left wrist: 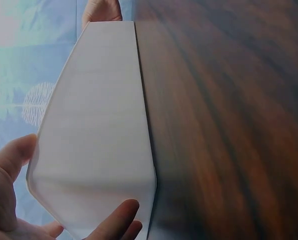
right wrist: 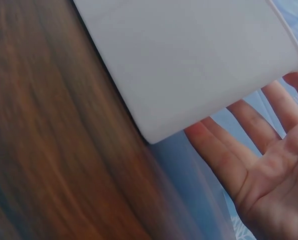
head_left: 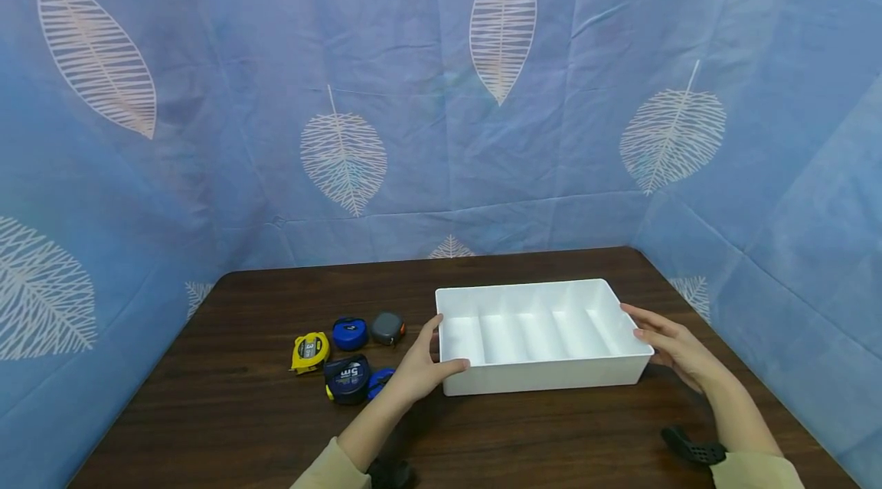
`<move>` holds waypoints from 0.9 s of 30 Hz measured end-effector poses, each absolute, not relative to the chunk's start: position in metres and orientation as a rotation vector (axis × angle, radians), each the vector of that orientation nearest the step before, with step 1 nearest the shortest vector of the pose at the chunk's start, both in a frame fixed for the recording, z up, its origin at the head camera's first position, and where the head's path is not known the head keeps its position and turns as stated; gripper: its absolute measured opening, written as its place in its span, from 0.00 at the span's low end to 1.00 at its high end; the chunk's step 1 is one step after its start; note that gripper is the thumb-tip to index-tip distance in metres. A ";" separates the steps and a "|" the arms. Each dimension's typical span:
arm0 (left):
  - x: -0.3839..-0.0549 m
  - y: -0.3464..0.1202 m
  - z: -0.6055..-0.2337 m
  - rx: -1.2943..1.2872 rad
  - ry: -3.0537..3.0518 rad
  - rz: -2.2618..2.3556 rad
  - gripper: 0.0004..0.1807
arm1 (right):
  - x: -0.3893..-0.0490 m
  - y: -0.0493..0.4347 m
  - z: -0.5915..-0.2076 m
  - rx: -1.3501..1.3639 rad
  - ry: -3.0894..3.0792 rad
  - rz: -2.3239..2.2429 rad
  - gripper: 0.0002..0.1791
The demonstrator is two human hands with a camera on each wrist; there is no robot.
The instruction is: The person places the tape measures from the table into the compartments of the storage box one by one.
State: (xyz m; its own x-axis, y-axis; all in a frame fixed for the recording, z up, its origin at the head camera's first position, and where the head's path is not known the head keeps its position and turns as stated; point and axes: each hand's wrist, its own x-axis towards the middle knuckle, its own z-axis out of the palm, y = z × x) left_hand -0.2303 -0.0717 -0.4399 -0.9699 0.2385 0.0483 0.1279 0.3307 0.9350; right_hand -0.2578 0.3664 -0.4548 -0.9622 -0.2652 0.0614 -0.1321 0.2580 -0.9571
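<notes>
A white plastic box (head_left: 544,379) with several compartments sits on the dark wooden table, all its visible compartments bare. My left hand (head_left: 416,370) is at its left end, fingers spread and fairly straight, thumb by the front corner. In the left wrist view, the box's long side wall (left wrist: 96,110) runs away from that hand. At the opposite end, my right hand (head_left: 678,347) has its extended fingers against the short wall. The right wrist view shows those fingers (right wrist: 221,152) spread beside the box's end, the palm apart from it.
Left of the box lie several tape measures: a yellow one (head_left: 310,352), a blue one (head_left: 350,334), a grey one (head_left: 388,327), a dark blue one (head_left: 347,379) and another blue one (head_left: 380,382) partly behind my left hand. A blue leaf-print curtain (head_left: 413,167) surrounds the table (head_left: 551,435).
</notes>
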 end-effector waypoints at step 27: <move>-0.224 -0.081 -0.440 0.354 2.457 1.762 0.50 | -0.254 0.355 -0.461 -0.487 2.405 -1.817 0.30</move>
